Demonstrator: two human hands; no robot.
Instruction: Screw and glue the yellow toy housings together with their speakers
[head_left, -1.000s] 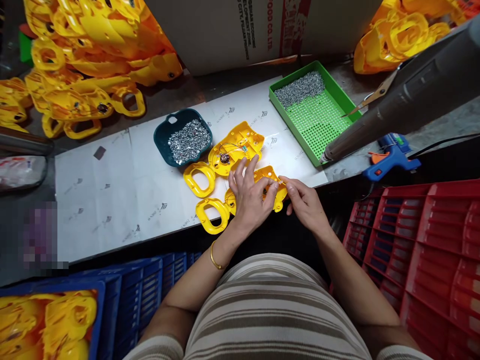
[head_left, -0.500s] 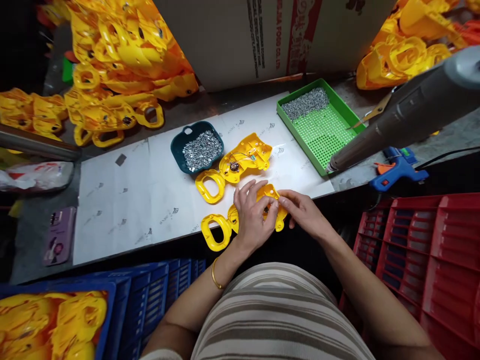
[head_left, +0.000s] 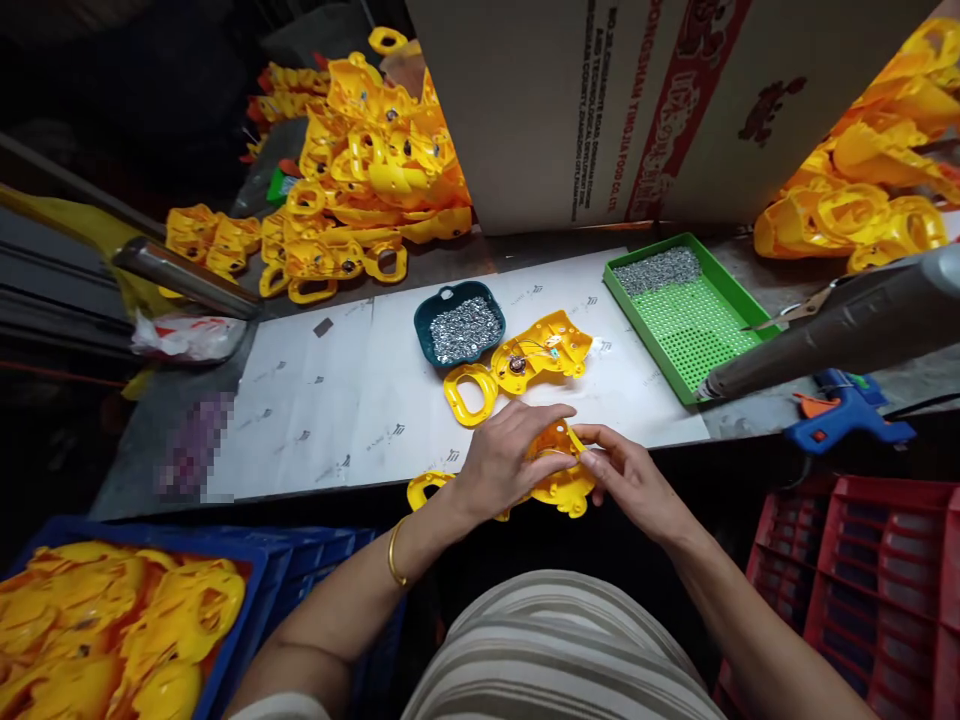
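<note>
At the table's front edge is a yellow plastic toy shell half (head_left: 568, 494) with a looped handle, its hollow side turned up. My left hand (head_left: 496, 458) lies across its middle, gripping it, thumb and index finger reaching over the hollow. The right end of the shell is pinched between the thumb and fingers of my right hand (head_left: 636, 488). My hands cover much of its inside. Just beyond lies a second yellow shell half (head_left: 546, 352), with thin wires and a small round metal part inside.
A dark teal tray (head_left: 424, 335) of small metal parts and a green perforated basket (head_left: 679, 388) with screws stand on the white sheet. At right, a grey powered tool (head_left: 847, 325) hangs above a blue glue gun (head_left: 851, 425). Yellow shells (head_left: 375, 150) are piled behind; crates flank me.
The camera view has shifted, so the table appears lower and further right. My left hand has come down around the shell, and the shell is tilted more between both hands.
</note>
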